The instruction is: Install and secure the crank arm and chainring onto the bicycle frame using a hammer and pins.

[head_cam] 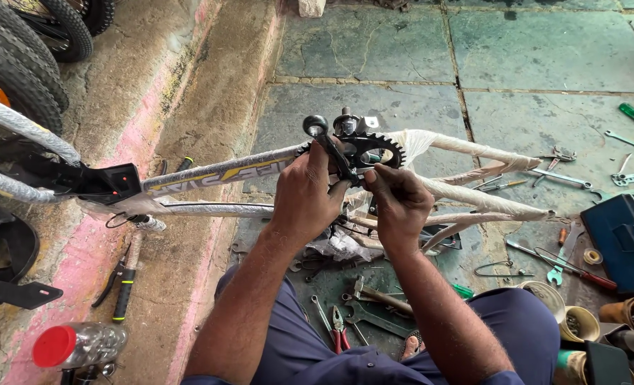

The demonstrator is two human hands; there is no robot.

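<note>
We steady the crank arm (329,153) w/ our left hand (304,196) wrapped shut, right hand (399,199) fingers pinched, probably on a small part just below the chainring (374,147), keeping it square.

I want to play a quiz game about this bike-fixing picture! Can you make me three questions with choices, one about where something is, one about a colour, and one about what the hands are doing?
1. Where do the red-handled pliers lie?
A. On the floor between the person's knees
B. In the blue toolbox
C. On the tyre

2. What colour is the cap of the clear bottle?
A. Green
B. Red
C. White

3. What is the left hand doing?
A. Resting open on the floor
B. Holding a hammer
C. Gripping the black crank arm

Answers: 1 A, they lie on the stone between the legs. 2 B, the round cap is red. 3 C, its fingers wrap the crank by the chainring, with the right hand beside it.
</note>
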